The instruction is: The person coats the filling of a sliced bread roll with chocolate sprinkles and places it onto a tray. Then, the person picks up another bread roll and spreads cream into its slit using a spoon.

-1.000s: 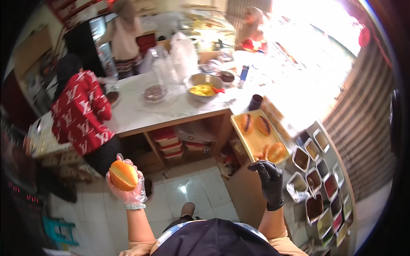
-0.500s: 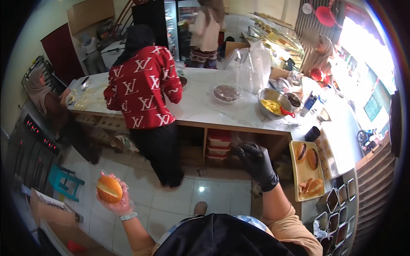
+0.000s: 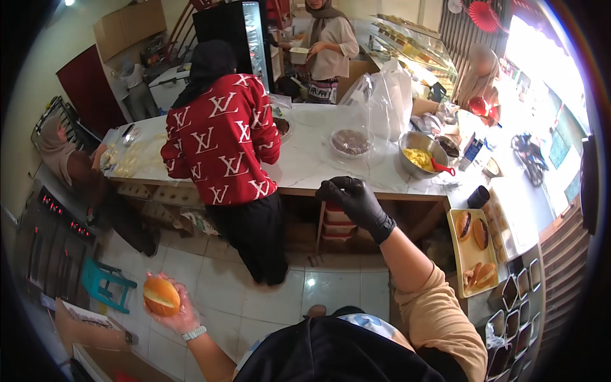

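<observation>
My left hand (image 3: 180, 315), in a clear plastic glove, holds a split bread roll (image 3: 161, 297) out at the lower left, its pale cut strip facing up. In a black glove, my right hand (image 3: 356, 202) is raised near the front edge of the white counter (image 3: 299, 143). Its fingers are bent and pressed together; whether anything small is between them is hidden. To the right of it, a yellow tray (image 3: 469, 258) carries several filled bread rolls (image 3: 480, 234).
A person in a red sweater (image 3: 219, 137) stands at the counter. On it are a covered round cake (image 3: 351, 141) and a steel bowl (image 3: 422, 155) of yellow food with a red-handled utensil. Metal containers (image 3: 511, 318) line the right. A teal stool (image 3: 108, 283) stands left.
My right hand has moved left and up, towards the counter edge. The left still holds the bread roll. At the back, a person has turned round with a white container in hand.
</observation>
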Tool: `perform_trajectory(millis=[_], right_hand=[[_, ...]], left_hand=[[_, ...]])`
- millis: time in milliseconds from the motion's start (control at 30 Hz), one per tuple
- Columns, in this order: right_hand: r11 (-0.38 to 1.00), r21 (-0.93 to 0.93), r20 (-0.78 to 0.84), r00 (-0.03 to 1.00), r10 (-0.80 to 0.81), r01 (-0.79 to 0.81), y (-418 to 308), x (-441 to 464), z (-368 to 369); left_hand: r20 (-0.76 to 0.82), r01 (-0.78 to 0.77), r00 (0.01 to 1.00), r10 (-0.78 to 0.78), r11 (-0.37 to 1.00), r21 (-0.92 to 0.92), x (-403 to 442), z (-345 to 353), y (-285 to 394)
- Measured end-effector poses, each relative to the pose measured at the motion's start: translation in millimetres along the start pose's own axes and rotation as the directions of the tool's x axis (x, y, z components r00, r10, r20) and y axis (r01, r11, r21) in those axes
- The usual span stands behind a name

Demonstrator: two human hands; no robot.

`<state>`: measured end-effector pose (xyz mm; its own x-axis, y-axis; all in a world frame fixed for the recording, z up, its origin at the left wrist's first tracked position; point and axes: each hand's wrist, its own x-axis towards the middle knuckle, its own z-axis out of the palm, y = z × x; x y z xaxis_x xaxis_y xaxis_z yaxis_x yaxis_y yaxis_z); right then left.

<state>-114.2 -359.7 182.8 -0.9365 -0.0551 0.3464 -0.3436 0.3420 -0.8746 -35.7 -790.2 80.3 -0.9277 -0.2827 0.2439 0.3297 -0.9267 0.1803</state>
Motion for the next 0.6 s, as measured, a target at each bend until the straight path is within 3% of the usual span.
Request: perform_trajectory(millis=[100, 167, 233, 300, 367, 433, 533, 567, 600], right_hand=[[0.967, 0.24, -0.014, 0.995, 0.094, -0.088, 35, 22, -10], [0.883, 0.467, -0.062, 0.994, 0.085, -0.047, 59, 40, -23], [0.77, 0.629, -0.145, 0.957, 0.25, -0.106, 74, 63, -37], [0.677, 0.729, -0.071, 0.973, 0.222, -0.101, 104, 98, -53], [0.427, 0.862, 0.108, 0.921, 0.375, -0.275, 112, 142, -71], [0.316, 0.906, 0.082, 0.849, 0.522, -0.282, 114, 178, -80], [0.375, 0.917, 0.009, 0.95, 0.311, -0.132, 184, 236, -96], [0.25, 0.958, -0.008, 0.863, 0.505, -0.138, 170, 250, -95], [0.243, 0.965, -0.053, 0.836, 0.546, -0.098, 166, 263, -92]], left_hand=[[-0.109, -0.001, 0.994, -0.001, 1.0, -0.021, 3, 3, -10], [-0.086, 0.031, 0.996, -0.036, 0.998, -0.054, 6, -5, -15], [-0.077, 0.04, 0.996, -0.046, 0.997, -0.071, 8, -15, -22], [-0.1, 0.026, 0.994, -0.032, 0.998, -0.063, 4, -22, -24], [-0.094, 0.007, 0.995, -0.015, 0.997, -0.079, -1, -16, -28], [-0.088, -0.031, 0.996, 0.023, 0.996, -0.083, -8, -13, -30], [-0.093, -0.138, 0.986, 0.135, 0.99, -0.03, -27, -15, -23], [-0.109, -0.189, 0.976, 0.188, 0.982, 0.008, -35, -14, -20], [-0.125, -0.235, 0.963, 0.239, 0.971, 0.047, -44, -13, -19]])
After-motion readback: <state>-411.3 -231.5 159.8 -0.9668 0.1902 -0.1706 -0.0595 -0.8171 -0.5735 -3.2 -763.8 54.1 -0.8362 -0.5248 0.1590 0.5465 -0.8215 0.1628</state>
